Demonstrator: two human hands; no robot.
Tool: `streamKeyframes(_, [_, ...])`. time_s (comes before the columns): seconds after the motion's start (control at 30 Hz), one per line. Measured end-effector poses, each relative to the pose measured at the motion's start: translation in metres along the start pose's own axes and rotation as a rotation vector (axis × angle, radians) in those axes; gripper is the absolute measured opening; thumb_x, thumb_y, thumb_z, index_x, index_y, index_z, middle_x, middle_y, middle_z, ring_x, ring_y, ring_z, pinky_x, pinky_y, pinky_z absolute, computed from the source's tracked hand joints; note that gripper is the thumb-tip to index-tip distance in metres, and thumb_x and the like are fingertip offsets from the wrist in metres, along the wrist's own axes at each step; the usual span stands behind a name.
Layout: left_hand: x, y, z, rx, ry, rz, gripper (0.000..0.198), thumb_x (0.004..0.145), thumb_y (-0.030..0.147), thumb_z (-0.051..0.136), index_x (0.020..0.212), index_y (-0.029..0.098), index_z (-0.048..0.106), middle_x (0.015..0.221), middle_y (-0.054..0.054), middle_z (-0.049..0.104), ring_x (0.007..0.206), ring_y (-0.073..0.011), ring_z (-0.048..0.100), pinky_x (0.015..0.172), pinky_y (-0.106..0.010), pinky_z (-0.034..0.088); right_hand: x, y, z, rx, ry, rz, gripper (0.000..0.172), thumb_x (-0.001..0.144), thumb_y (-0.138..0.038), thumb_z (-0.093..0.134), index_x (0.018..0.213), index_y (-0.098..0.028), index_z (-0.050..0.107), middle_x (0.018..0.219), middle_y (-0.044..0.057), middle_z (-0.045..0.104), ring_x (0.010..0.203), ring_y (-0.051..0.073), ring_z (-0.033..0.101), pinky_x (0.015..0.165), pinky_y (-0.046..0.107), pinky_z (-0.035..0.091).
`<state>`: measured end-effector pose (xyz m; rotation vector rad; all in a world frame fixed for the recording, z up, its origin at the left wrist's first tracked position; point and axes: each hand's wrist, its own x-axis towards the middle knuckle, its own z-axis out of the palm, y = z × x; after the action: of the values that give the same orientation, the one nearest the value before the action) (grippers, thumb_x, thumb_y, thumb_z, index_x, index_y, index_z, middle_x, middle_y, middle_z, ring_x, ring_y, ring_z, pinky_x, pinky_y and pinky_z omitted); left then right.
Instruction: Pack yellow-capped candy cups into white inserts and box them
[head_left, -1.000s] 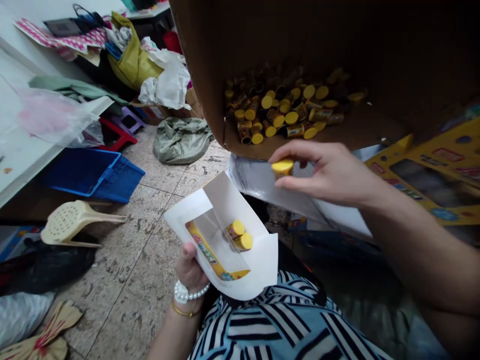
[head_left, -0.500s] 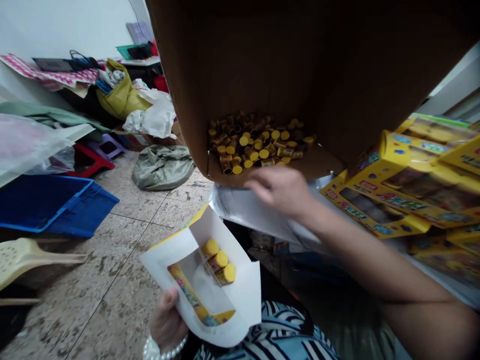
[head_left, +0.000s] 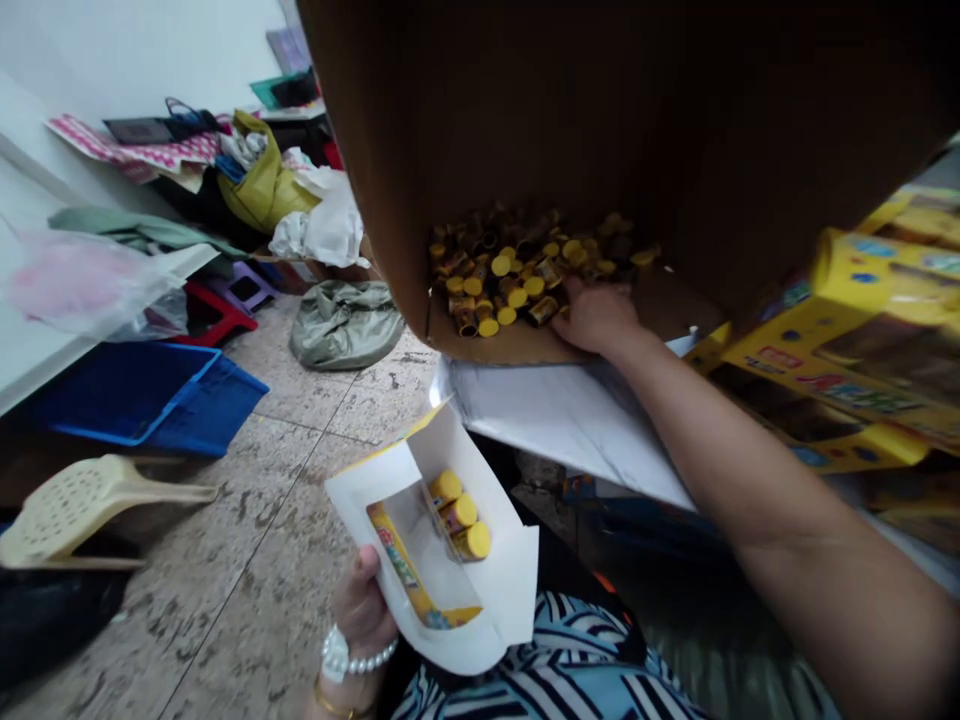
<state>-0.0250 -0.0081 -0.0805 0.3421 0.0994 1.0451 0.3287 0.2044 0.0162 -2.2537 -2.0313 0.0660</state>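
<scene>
My left hand grips the lower left side of a small open window box, white inside with yellow printing outside. Three yellow-lidded tubs stand in a row in it. My right hand reaches into a large brown carton lying open towards me. Its fingers are at the near right edge of a heap of small yellow-lidded tubs. The fingertips are partly hidden among the tubs, so whether they hold one is unclear.
Filled yellow window boxes are stacked at the right. A silvery-white sheet lies below the carton's mouth. Left on the floor are a blue crate, a cream stool and a grey-green bag.
My right hand has gone from the carton's front edge inward to the heap of tubs. My left hand still holds the window box, and the view has shifted slightly.
</scene>
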Motion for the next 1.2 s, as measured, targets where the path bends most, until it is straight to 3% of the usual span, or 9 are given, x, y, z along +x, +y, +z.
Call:
streamKeyframes(0.13, [0.026,-0.005,0.015,-0.103,-0.053,0.004,0.045,0.100,0.045,0.046,0.142,0.032,0.056,0.144,-0.003,0.061,0.134,-0.0258,0.056,0.122,-0.047,0.029,0.000,0.014,-0.012,-0.003,0.058,0.055,0.043,0.088,-0.027,0.055,0.129,-0.013,0.060,0.110,0.020,0.072,0.107,0.038,0.067,0.086,0.048,0.052])
streamKeyframes(0.27, [0.041,-0.008,0.024,-0.060,0.007,0.046,0.050,0.097,0.055,0.048,0.142,0.033,0.056,0.142,-0.004,0.063,0.130,-0.0275,0.060,0.122,-0.049,0.028,-0.016,0.017,-0.037,0.312,0.223,-0.100,0.036,0.085,-0.026,0.057,0.119,-0.017,0.069,0.109,0.013,0.072,0.102,0.031,0.069,0.089,0.044,0.054])
streamKeyframes(0.43, [0.038,-0.010,0.021,0.020,0.072,0.057,0.046,0.099,0.051,0.048,0.136,0.028,0.062,0.136,-0.006,0.067,0.129,-0.0284,0.060,0.121,-0.048,0.031,-0.049,-0.022,-0.056,1.115,-0.181,-0.399,0.056,0.084,-0.028,0.059,0.140,-0.022,0.054,0.103,0.005,0.070,0.083,0.021,0.072,0.077,0.038,0.062])
streamKeyframes(0.53, [0.033,-0.011,0.021,0.036,0.126,0.072,0.053,0.097,0.054,0.050,0.141,0.025,0.057,0.139,-0.009,0.065,0.130,-0.0300,0.059,0.119,-0.050,0.033,-0.063,-0.046,-0.051,1.209,-0.412,-0.535,0.048,0.083,-0.025,0.062,0.131,-0.023,0.063,0.100,0.002,0.070,0.087,0.018,0.071,0.081,0.035,0.061])
streamKeyframes(0.67, [0.033,-0.012,0.026,0.065,0.204,0.100,0.060,0.092,0.055,0.059,0.144,0.026,0.053,0.140,-0.010,0.064,0.131,-0.0316,0.058,0.120,-0.053,0.031,-0.071,-0.060,-0.042,1.214,-0.462,-0.608,0.054,0.076,-0.023,0.074,0.128,-0.021,0.062,0.103,0.004,0.071,0.093,0.016,0.068,0.084,0.031,0.058])
streamKeyframes(0.77, [0.035,-0.014,0.028,0.086,0.213,0.117,0.051,0.092,0.051,0.060,0.136,0.027,0.062,0.135,-0.007,0.068,0.129,-0.0306,0.060,0.120,-0.052,0.030,-0.082,-0.068,-0.037,1.168,-0.394,-0.617,0.039,0.074,-0.025,0.079,0.109,-0.019,0.065,0.095,0.003,0.071,0.086,0.015,0.068,0.078,0.028,0.057])
streamKeyframes(0.9, [0.030,-0.022,0.029,0.101,0.170,0.089,0.035,0.096,0.042,0.056,0.123,0.027,0.072,0.126,-0.003,0.073,0.122,-0.0281,0.065,0.120,-0.046,0.035,-0.107,-0.086,-0.021,0.871,-0.119,-0.855,0.013,0.085,-0.022,0.071,0.097,-0.018,0.068,0.096,0.005,0.072,0.087,0.017,0.067,0.080,0.030,0.055])
streamKeyframes(1.07, [0.021,-0.025,0.027,0.114,0.059,-0.106,0.034,0.098,0.030,0.050,0.121,0.026,0.074,0.126,-0.003,0.073,0.128,-0.0311,0.061,0.120,-0.048,0.035,-0.116,-0.097,-0.001,0.620,0.126,-1.071,0.014,0.092,-0.021,0.058,0.094,-0.019,0.072,0.106,0.010,0.074,0.098,0.022,0.067,0.085,0.034,0.056])
streamKeyframes(1.2, [0.035,-0.019,0.029,-0.017,-0.106,-0.062,0.044,0.103,0.035,0.034,0.136,0.031,0.064,0.137,-0.002,0.066,0.136,-0.0282,0.053,0.123,-0.047,0.027,-0.083,-0.071,-0.014,0.547,0.327,-0.778,0.028,0.100,-0.031,0.049,0.091,-0.020,0.074,0.091,0.007,0.075,0.084,0.019,0.068,0.080,0.032,0.054])
